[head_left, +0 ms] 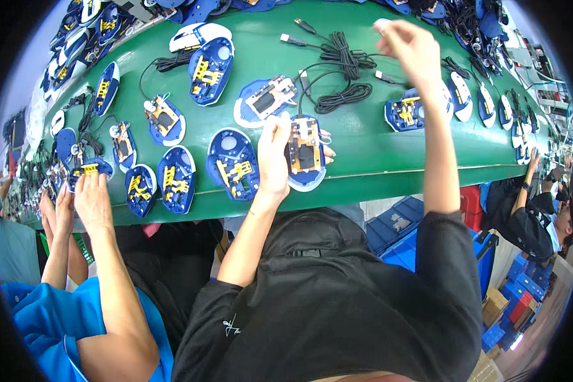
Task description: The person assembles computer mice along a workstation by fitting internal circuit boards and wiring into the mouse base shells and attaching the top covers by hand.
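Observation:
My left hand point(274, 153) grips a half-built computer mouse point(305, 151) by its side, above the near edge of the green table. Its blue and white base carries an orange circuit board, and a black cable runs from its far end. Raised over the table's far right part, my right hand point(416, 52) has its fingers bent together. Something white shows at the fingertips; whether it is a finger cover or a small part I cannot make out. Just beyond my left hand lies another mouse base with a board point(267, 100). To its left rests a blue mouse shell point(233, 164) with yellow parts.
Coiled black USB cables point(344, 57) lie across the table's middle. More blue shells point(177, 179) spread left, and one shell point(406, 114) sits under my right forearm. At left, a co-worker's hand point(94, 198) handles a shell. Blue crates point(395, 223) stand below the table.

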Demonstrator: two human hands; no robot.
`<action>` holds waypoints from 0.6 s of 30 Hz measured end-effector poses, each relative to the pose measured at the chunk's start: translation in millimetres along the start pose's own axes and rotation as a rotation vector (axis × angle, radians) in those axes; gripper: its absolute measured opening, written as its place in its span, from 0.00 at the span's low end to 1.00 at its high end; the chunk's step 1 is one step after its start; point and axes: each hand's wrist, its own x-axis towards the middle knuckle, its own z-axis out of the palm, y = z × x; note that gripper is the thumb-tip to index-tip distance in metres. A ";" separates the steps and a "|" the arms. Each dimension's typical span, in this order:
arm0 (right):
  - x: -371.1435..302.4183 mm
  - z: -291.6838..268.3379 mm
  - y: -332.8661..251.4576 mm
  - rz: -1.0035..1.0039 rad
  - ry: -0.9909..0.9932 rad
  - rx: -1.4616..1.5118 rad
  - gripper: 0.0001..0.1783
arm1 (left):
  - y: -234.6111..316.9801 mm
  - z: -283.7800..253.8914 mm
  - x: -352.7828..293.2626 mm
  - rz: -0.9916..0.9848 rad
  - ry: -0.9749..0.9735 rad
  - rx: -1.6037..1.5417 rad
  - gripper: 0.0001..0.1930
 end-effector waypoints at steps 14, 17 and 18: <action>-78.0 16.1 -39.3 -0.621 -0.380 0.085 0.16 | 16.8 -1.6 -7.7 -0.129 0.012 -0.243 0.24; -113.4 35.7 -33.7 -0.665 -0.393 0.056 0.15 | 16.5 -0.9 -6.3 -0.169 0.023 -0.253 0.24; -115.5 37.8 -31.8 -0.656 -0.394 0.060 0.15 | 15.8 -1.5 -2.9 -0.174 0.009 -0.263 0.23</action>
